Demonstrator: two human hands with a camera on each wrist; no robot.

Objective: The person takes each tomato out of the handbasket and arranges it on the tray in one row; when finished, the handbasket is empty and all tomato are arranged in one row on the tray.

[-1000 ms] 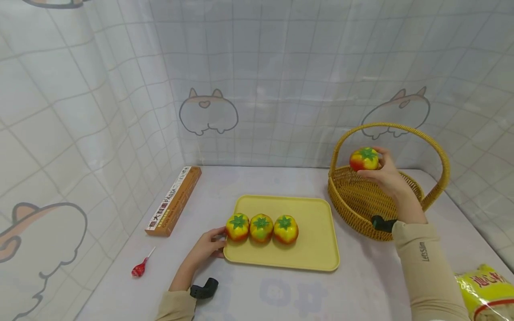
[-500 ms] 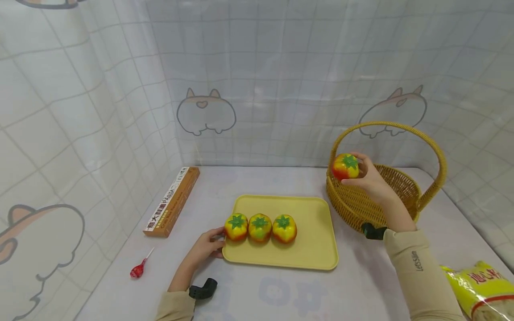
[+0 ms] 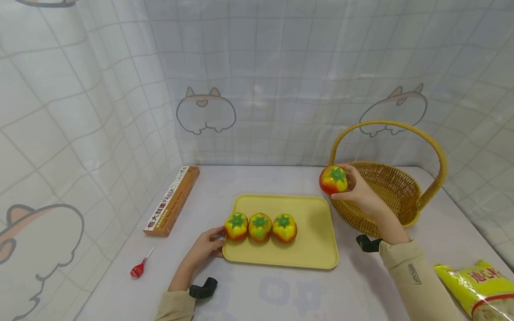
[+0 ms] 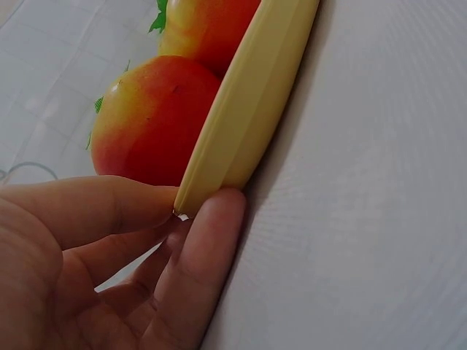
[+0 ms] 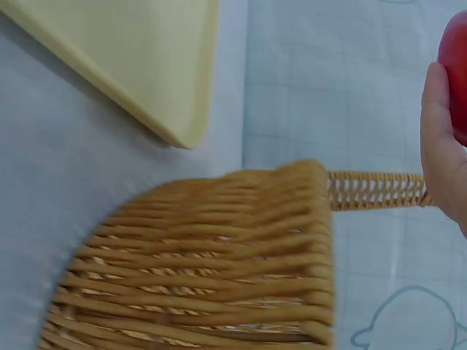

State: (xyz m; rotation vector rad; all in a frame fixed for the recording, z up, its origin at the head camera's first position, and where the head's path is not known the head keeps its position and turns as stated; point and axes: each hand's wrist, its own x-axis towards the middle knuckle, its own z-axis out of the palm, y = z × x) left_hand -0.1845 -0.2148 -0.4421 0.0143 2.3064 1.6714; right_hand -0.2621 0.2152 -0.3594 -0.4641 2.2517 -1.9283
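Note:
My right hand [image 3: 358,189] holds a red and yellow tomato [image 3: 333,180] with a green star-shaped top, by the left rim of the wicker basket [image 3: 391,187]. In the right wrist view only a red part of this tomato [image 5: 457,80] shows at the right edge. A yellow tray [image 3: 317,232] lies mid-table, and three more tomatoes [image 3: 260,228] sit in a row on its left half. My left hand [image 3: 204,246] pinches the tray's left edge; in the left wrist view thumb and fingers meet at the tray rim [image 4: 244,102], close to the nearest tomato [image 4: 157,120].
A pasta box [image 3: 172,201] lies at the left, with a red lollipop [image 3: 138,269] in front of it. At the front right is a yellow bag [image 3: 478,285]. The basket's tall handle [image 3: 387,122] arches over it. A patterned curtain [image 3: 273,89] encloses the table.
My right hand has carried the tomato left and down, from over the basket to its left rim, towards the tray. The left hand and the tray have stayed in place.

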